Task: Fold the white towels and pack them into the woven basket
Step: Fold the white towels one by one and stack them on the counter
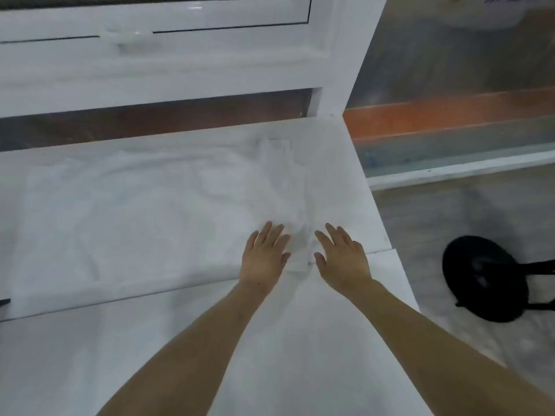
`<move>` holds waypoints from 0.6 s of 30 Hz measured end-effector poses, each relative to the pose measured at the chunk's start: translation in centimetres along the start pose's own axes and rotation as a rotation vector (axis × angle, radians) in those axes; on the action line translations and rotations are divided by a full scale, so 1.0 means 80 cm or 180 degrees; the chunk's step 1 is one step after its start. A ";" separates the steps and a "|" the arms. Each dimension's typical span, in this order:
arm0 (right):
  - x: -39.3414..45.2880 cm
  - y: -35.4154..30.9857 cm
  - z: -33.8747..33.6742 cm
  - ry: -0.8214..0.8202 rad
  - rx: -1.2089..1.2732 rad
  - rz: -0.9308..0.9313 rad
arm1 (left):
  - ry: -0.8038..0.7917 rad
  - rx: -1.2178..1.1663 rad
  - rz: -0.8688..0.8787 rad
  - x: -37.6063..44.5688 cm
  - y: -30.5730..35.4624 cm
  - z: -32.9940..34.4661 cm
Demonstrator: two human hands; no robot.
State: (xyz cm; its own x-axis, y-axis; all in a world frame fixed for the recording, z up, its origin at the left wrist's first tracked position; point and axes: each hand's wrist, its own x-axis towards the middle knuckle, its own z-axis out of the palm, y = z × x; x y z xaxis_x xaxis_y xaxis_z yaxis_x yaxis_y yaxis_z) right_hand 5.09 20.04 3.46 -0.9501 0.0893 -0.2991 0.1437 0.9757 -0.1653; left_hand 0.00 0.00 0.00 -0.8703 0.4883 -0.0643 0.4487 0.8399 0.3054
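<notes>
White crumpled cloth towel (288,187) lies on white bench (120,355) at 12 o'clock from both hands. Left hand (264,256) and right hand (342,256) press its near edge, fingers straight, grasping nothing. Risk: loose cloth bunches, fold goes crooked. Basket not visible.

I see a white towel (168,205) across the middle of the frame, soft matt cloth with shallow wrinkles. It lies on a white table (372,211) whose bare strip at right looks smooth and matt. In the upper left, a white window frame (168,70) is glossy, like painted metal or plastic; I cannot tell which. At lower right, the floor (450,211) has a pale wood-grain look, and a black round base (483,280) shows a dull sheen.
</notes>
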 end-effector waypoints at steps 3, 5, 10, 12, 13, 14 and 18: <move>0.023 0.021 0.018 -0.0027 -0.0088 -0.0092 | -0.0152 0.0047 -0.0100 0.018 0.000 0.018; 0.036 0.031 0.032 -0.0190 -0.0131 -0.0131 | -0.0122 0.0088 -0.0143 0.022 -0.001 0.030; 0.050 0.048 0.055 -0.0385 -0.0075 -0.0188 | 0.0070 0.0048 -0.0120 0.027 -0.004 0.046; 0.051 0.051 0.059 -0.0373 -0.0045 -0.0194 | 0.0226 -0.0033 -0.0153 0.029 -0.002 0.049; 0.051 0.051 0.059 -0.0375 -0.0026 -0.0187 | 0.0264 -0.0100 -0.0206 0.029 0.000 0.048; 0.051 0.051 0.058 -0.0370 0.0008 -0.0194 | 0.0259 -0.0197 -0.0281 0.029 0.002 0.046; 0.052 0.048 0.048 -0.0245 0.0170 -0.0209 | 0.0337 -0.0634 -0.0623 0.026 0.016 0.027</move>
State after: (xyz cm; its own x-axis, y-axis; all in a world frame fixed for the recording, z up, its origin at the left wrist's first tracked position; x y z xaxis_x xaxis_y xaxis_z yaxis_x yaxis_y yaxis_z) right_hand 2.79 23.36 -2.01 -0.9341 0.0079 -0.3570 0.0984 0.9667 -0.2361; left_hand -0.82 2.60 -1.84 -0.9574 0.2853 -0.0440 0.2306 0.8475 0.4781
